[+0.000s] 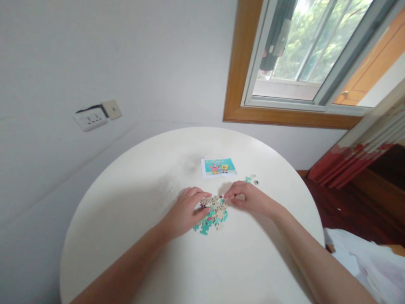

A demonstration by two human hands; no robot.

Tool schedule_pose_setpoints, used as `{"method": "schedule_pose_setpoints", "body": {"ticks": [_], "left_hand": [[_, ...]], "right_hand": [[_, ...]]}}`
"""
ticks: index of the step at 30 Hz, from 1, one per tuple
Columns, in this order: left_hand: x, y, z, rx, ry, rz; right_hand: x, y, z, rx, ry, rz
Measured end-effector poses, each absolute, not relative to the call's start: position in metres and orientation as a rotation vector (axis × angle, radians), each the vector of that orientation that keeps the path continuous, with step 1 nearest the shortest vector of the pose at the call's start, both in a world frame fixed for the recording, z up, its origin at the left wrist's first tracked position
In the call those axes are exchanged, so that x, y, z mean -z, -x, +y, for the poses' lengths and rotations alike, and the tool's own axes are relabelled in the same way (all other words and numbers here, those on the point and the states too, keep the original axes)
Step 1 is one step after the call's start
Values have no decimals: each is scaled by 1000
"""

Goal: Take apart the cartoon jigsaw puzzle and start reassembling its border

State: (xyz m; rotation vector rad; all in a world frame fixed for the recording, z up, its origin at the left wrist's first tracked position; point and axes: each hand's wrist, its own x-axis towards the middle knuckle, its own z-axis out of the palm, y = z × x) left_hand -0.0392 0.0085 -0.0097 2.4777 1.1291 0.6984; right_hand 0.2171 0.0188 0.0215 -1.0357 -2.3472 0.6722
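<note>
A heap of small jigsaw pieces (pixel 214 214), teal and beige, lies in the middle of a round white table (pixel 133 202). My left hand (pixel 185 211) rests palm down at the heap's left side, fingers curled onto the pieces. My right hand (pixel 248 197) sits at the heap's right side, its fingertips pinched together on a piece at the pile's edge. Just beyond the hands lies a small cartoon picture card (pixel 218 166). Two or three loose pieces (pixel 252 179) lie apart, right of the card.
A white wall with a socket plate (pixel 91 118) rises behind the table. A wood-framed window (pixel 297 63) is at the upper right. Red and cream fabric (pixel 354 156) hangs at the right, with white cloth (pixel 370 261) at the lower right.
</note>
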Motion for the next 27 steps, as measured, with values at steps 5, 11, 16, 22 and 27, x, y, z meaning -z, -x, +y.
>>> {"method": "schedule_pose_setpoints", "body": {"ticks": [5,11,16,22,27], "left_hand": [[8,39,9,-705,-2454,1135],[5,38,8,-697,-2418,1132],[5,39,10,-704,-2385,1156],[10,42,13,-755,-2341,1176],[9,40,11,-751,-2345,1174]], "right_hand": [[-8,-203,19,-484,1043,-2379],[3,-197,23,-342,1014,-2437],[0,-196,20,-354,1007,-2457],[1,-193,20,-325,1061,-2454],[2,-191,20,-311,1076,-2462]]}}
